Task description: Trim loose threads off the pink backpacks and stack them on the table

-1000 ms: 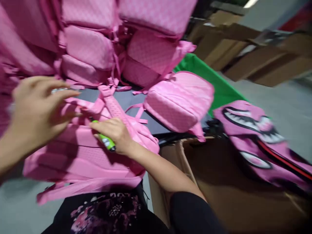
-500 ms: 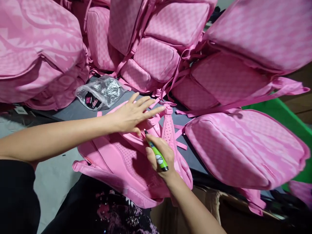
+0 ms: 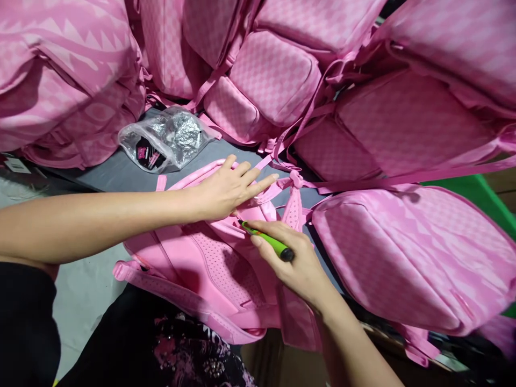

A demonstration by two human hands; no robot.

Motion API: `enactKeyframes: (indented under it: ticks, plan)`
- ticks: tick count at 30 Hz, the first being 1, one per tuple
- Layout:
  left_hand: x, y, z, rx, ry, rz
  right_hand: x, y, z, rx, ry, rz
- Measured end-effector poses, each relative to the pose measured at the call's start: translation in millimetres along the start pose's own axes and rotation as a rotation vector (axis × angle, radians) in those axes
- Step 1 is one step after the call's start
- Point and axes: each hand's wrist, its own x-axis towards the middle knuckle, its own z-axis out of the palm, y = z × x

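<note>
A pink backpack [image 3: 209, 269] lies back-side up on the dark table edge in front of me. My left hand [image 3: 228, 188] rests flat on its upper part, fingers stretched out over the straps. My right hand [image 3: 296, 263] is closed around a green pen [image 3: 268, 243], whose tip touches the backpack just below my left hand's fingers.
Many more pink backpacks are piled around: a stack at the left [image 3: 60, 80], several at the back [image 3: 274, 75], and one at the right [image 3: 411, 252]. A clear plastic bag [image 3: 165, 140] with small tags lies on the grey table [image 3: 113, 174]. A green surface [image 3: 484, 193] shows at far right.
The view swung left from a cardboard box and a printed bag onto the pile. My left hand settled flat on the backpack, and my right hand turned the pen tip down onto the fabric.
</note>
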Motion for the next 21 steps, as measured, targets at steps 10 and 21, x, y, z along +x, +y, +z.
enactKeyframes:
  ticks: [10,21]
  plan:
    - [14.4,2.0,12.4,0.000,-0.075,-0.117,10.1,13.7,-2.5,-0.394,-0.157,-0.167]
    - [24.4,-1.4,16.3,0.003,-0.118,-0.127,16.9,22.9,8.4,-0.225,-0.110,-0.097]
